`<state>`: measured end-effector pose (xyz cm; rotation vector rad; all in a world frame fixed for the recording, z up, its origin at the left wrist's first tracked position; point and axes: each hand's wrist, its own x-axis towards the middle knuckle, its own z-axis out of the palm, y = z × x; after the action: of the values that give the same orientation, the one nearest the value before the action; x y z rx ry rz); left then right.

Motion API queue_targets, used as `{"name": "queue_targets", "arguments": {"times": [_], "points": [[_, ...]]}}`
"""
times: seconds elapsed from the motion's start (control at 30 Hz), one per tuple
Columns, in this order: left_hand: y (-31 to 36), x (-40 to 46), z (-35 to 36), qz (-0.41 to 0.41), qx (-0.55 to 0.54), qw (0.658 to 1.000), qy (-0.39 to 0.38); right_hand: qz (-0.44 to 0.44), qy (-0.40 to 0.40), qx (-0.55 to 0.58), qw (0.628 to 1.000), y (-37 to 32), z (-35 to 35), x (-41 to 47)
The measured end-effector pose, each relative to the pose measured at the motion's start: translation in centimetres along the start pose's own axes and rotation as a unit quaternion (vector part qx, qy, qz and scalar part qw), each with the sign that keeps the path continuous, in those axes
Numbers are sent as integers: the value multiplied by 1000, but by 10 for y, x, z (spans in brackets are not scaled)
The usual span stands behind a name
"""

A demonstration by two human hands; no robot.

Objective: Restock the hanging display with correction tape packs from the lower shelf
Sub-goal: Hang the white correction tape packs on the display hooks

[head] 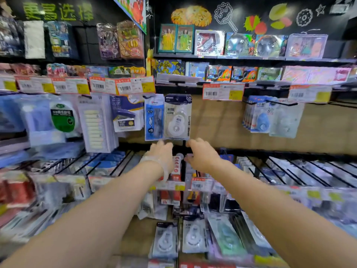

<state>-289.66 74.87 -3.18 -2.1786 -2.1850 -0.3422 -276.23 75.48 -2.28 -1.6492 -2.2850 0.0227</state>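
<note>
Your left hand (161, 153), wearing a pale bead bracelet (154, 161) at the wrist, reaches up with fingers extended and loosely spread; its fingertips sit at the bottom edge of the hanging correction tape pack (177, 117), gripping nothing. That pack hangs at the left end of the brown back panel (222, 124), just right of a blue ruler pack (154, 118). Your right hand (201, 157) sits just below the same pack's lower right corner, fingers relaxed and empty. On the lower shelf (135, 235), 2 more correction tape packs (194, 235) lie flat side by side.
</note>
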Motion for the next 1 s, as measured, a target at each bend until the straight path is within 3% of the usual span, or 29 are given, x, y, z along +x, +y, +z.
{"name": "queue_targets", "arguments": {"times": [0.23, 0.43, 0.63, 1.0], "points": [[4, -55, 12, 39, 89, 995, -32, -74, -17, -52, 996, -14, 15, -52], [0, -101, 49, 42, 78, 992, -91, -106, -77, -52, 990, -17, 52, -89], [-9, -117, 97, 58, 145, 972, -177, -69, -176, -39, 981, 5, 98, -106], [-30, -96, 181, 57, 117, 959, -253, 4, -264, -45, 963, 52, 187, -87]]}}
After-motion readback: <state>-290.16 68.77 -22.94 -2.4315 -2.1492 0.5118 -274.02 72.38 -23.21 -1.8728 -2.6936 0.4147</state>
